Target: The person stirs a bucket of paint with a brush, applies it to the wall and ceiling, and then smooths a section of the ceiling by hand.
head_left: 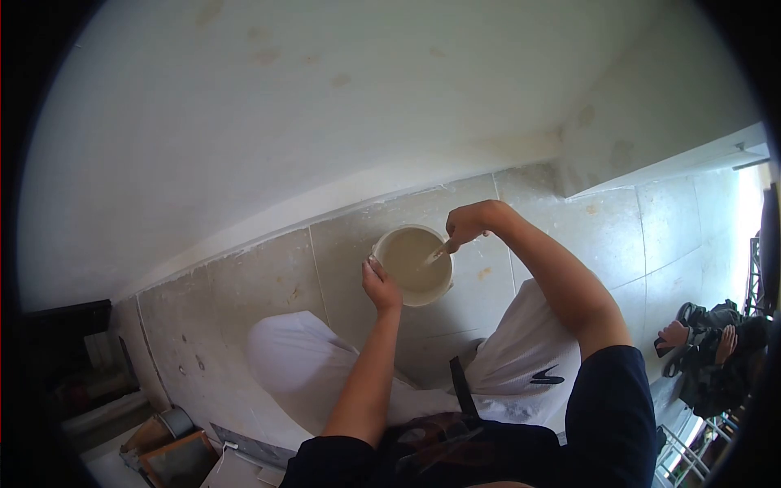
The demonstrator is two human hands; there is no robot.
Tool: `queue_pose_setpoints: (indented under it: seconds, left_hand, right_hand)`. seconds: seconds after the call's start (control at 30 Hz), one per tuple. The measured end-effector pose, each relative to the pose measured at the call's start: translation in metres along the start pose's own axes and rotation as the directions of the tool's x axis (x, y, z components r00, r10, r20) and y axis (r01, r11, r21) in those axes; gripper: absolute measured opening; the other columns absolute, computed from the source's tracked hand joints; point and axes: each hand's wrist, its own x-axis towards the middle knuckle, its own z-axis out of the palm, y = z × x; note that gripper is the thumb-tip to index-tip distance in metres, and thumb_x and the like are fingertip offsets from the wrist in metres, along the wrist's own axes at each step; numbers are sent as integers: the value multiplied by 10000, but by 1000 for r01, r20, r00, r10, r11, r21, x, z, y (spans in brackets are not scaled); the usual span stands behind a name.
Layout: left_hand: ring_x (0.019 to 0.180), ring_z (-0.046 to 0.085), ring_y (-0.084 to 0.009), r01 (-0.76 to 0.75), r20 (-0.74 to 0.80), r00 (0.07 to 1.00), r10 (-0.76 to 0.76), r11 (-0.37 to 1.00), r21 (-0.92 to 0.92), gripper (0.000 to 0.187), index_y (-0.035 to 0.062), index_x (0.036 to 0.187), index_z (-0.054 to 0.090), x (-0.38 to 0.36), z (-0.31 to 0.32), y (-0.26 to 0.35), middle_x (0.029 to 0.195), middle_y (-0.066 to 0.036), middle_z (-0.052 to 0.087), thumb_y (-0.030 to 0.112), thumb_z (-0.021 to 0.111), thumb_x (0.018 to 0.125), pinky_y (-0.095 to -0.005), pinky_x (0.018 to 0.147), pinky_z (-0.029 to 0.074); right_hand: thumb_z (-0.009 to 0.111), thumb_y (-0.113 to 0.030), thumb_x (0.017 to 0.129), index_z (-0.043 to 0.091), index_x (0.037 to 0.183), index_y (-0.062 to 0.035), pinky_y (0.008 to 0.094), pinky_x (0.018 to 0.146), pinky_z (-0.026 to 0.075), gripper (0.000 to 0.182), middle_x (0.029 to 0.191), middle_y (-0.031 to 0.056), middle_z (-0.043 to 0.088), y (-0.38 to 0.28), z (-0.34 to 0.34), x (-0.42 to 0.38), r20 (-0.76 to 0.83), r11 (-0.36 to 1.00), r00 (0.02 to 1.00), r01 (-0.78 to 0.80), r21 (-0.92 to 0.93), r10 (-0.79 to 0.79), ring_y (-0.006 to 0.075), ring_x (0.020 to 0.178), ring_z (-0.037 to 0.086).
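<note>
Our two hands are apart from each other, each clamped on something of its own. With the left hand (381, 283) we grip the near left edge of a round, pale bucket (450, 285), the thumb up at its rim and the fingers against the outside. In the right hand (469, 224), fist curled, we hold a light-coloured stick (439, 250); it slants over the right side of the rim, its lower end in the beige mixture (407, 256), and a short bit of it pokes out on the right of the fist. What the dipped end looks like, we cannot tell.

The bucket is over the grey tiled floor (561, 236), just beyond our bent knees and near the foot of a pale wall (285, 130), which has a few brownish patches. We wear white trousers (521, 342) and a dark T-shirt (614, 390), with a black strap (462, 386) hanging between the legs.

Well apart on the right, a person in dark clothing (708, 370) has a small dark object (661, 346) in one hand. On the near left lies a brown-edged panel (181, 461).
</note>
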Motion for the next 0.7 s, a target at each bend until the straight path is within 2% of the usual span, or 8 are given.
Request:
queue_pose_setpoints:
  seconds: [0.1, 0.2, 0.3, 0.4, 0.5, 0.6, 0.7]
  left_hand:
    - [923, 673, -444, -18, -15, 1000, 19, 999, 48, 361, -69, 1076, 600, 4, 3, -2, 978, -276, 685, 239, 415, 1105, -483, 800, 501]
    - [910, 650, -475, -17, -7, 1000, 18, 997, 69, 359, -72, 1064, 591, 2, 2, -6, 972, -289, 670, 234, 408, 1101, -516, 790, 484]
    - [902, 643, -484, -19, -10, 1000, 20, 998, 60, 355, -70, 1058, 592, 6, 3, -5, 969, -294, 664, 230, 408, 1098, -530, 785, 476]
    - [913, 648, -482, -22, -12, 1000, 22, 998, 61, 353, -67, 1063, 603, 4, 4, -8, 980, -295, 667, 228, 412, 1096, -531, 789, 480]
    - [927, 651, -481, -21, -8, 1000, 22, 998, 55, 354, -68, 1076, 613, 5, 5, -11, 996, -295, 672, 224, 414, 1094, -531, 798, 486]
    - [936, 651, -483, -26, 11, 1000, 26, 997, 66, 355, -71, 1089, 617, 6, 6, -16, 1006, -294, 675, 222, 415, 1093, -532, 806, 492]
    - [934, 648, -486, -30, 19, 999, 29, 997, 69, 358, -74, 1093, 617, 5, 6, -17, 1008, -297, 674, 223, 416, 1093, -532, 804, 492]
  right_hand:
    - [682, -478, 884, 719, 1120, -46, 398, 660, 544, 494, 966, 130, 701, 12, 18, 1, -62, 988, 998, 11, 157, -2, 285, 813, 665]
    - [670, -476, 913, 699, 1171, -56, 395, 722, 545, 494, 1050, 131, 713, 24, 31, 2, -118, 962, 991, 93, 258, -64, 277, 928, 667]
    - [661, -424, 951, 688, 1190, -73, 413, 785, 526, 426, 1040, 144, 714, 46, 48, 23, -241, 932, 930, 322, 166, -278, 282, 918, 663]
    - [646, -400, 979, 675, 1191, -76, 409, 826, 515, 388, 1058, 145, 711, 49, 61, 14, -326, 924, 908, 333, 186, -262, 270, 912, 662]
    - [651, -402, 978, 674, 1174, -82, 417, 831, 514, 375, 1030, 135, 709, 49, 71, 8, -334, 913, 915, 319, 256, -227, 275, 905, 654]
    - [634, -414, 993, 661, 1151, -84, 404, 778, 525, 367, 930, 104, 672, 52, 73, 5, -351, 893, 893, 376, 245, -280, 237, 868, 631]
    - [609, -438, 1011, 637, 1151, -94, 365, 692, 522, 373, 834, 71, 592, 46, 63, -7, -246, 854, 956, 260, 450, -161, 187, 778, 581]
